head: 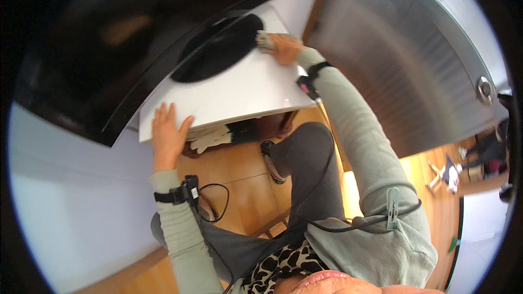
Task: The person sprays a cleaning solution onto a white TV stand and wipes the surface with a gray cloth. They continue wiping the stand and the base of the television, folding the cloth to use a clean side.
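Observation:
My right hand (284,49) grips a crumpled light grey-beige cloth (264,42) and presses it on the far right part of a white tabletop (229,98), at the right edge of a black oval base (216,53). Flat on the tabletop's front left corner rests my left hand (168,130), fingers spread and holding nothing. Above the base a large glossy black screen or panel (122,41) reaches over the back of the table. Both wrists carry black straps with small boxes and cables.
Below the tabletop, an open space holds white fabric gloves (212,138) and dark items. A large brushed-metal panel (392,69) stands close on the right, a pale wall (73,196) on the left. Black cables hang by my legs; a wooden stand (435,177) is far right.

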The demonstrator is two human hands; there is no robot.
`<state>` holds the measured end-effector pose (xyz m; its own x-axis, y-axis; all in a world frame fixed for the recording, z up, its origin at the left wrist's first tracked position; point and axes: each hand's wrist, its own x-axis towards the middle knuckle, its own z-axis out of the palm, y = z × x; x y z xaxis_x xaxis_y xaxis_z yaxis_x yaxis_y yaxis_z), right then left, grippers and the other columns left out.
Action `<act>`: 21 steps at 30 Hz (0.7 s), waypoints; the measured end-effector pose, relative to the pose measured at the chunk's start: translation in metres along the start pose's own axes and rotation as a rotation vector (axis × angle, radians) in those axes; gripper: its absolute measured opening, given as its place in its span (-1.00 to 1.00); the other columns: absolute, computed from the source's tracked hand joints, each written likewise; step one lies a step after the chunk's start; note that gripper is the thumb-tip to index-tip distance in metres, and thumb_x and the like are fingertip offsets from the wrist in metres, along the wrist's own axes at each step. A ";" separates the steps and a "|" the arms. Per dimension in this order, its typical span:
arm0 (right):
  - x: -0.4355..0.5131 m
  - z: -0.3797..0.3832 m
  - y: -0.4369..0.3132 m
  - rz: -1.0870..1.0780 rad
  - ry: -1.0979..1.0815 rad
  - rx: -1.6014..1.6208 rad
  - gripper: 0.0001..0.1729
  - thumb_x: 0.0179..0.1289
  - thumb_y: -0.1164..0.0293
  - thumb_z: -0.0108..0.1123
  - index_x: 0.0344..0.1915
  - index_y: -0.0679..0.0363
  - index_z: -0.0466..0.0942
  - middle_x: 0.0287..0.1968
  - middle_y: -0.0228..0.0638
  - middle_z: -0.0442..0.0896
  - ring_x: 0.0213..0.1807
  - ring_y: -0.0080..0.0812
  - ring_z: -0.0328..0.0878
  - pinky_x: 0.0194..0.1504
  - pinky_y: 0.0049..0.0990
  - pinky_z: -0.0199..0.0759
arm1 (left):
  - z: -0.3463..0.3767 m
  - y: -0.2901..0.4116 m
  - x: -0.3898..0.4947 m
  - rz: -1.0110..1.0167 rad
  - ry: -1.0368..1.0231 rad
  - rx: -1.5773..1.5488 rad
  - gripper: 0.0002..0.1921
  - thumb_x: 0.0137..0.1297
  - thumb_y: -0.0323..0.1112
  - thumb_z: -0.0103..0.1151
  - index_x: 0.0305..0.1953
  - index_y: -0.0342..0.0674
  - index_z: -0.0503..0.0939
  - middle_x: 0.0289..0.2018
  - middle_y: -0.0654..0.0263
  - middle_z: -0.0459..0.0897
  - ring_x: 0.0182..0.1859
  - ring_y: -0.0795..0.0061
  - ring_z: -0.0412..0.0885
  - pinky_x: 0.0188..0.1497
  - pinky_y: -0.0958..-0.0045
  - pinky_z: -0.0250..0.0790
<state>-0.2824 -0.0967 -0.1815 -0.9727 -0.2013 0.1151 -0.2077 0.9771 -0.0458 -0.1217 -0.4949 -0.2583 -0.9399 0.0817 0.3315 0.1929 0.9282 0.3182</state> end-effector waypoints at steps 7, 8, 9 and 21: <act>-0.047 -0.044 -0.025 0.072 -0.053 -0.046 -0.25 0.54 0.09 -0.08 0.56 0.18 0.03 0.60 -0.17 0.05 0.64 -0.14 -0.12 0.60 -0.14 -0.26 | -0.048 0.034 0.012 -0.006 -0.091 0.077 -0.21 0.35 0.16 0.20 0.40 -0.32 0.36 0.46 -0.13 0.24 0.52 -0.12 0.13 0.52 0.03 0.04; -0.057 -0.047 -0.026 0.055 -0.020 -0.035 -0.27 0.53 0.11 -0.07 0.55 0.18 0.05 0.60 -0.20 0.07 0.64 -0.13 -0.11 0.60 -0.14 -0.26 | -0.050 0.038 0.014 0.006 -0.085 0.072 -0.21 0.34 0.16 0.20 0.39 -0.34 0.37 0.45 -0.14 0.25 0.51 -0.13 0.15 0.51 0.04 0.06; -0.065 -0.048 -0.032 0.064 -0.017 -0.058 -0.27 0.52 0.12 -0.05 0.54 0.19 0.07 0.60 -0.21 0.08 0.63 -0.13 -0.09 0.59 -0.14 -0.24 | -0.052 0.040 0.014 0.005 -0.083 0.082 -0.20 0.34 0.17 0.20 0.38 -0.35 0.38 0.44 -0.16 0.27 0.50 -0.15 0.16 0.51 0.06 0.08; -0.106 -0.025 -0.107 -0.006 0.062 0.026 -0.27 0.45 0.20 0.00 0.53 0.17 0.12 0.61 -0.23 0.06 0.65 -0.08 -0.16 0.59 -0.01 -0.34 | -0.058 0.035 0.022 0.045 -0.135 0.145 -0.18 0.27 0.20 0.24 0.29 -0.44 0.46 0.34 -0.28 0.38 0.39 -0.21 0.34 0.41 0.13 0.24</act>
<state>-0.1542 -0.1781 -0.1638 -0.9633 -0.2019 0.1769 -0.2171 0.9736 -0.0710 -0.1193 -0.4815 -0.1888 -0.9624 0.1629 0.2172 0.2019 0.9643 0.1713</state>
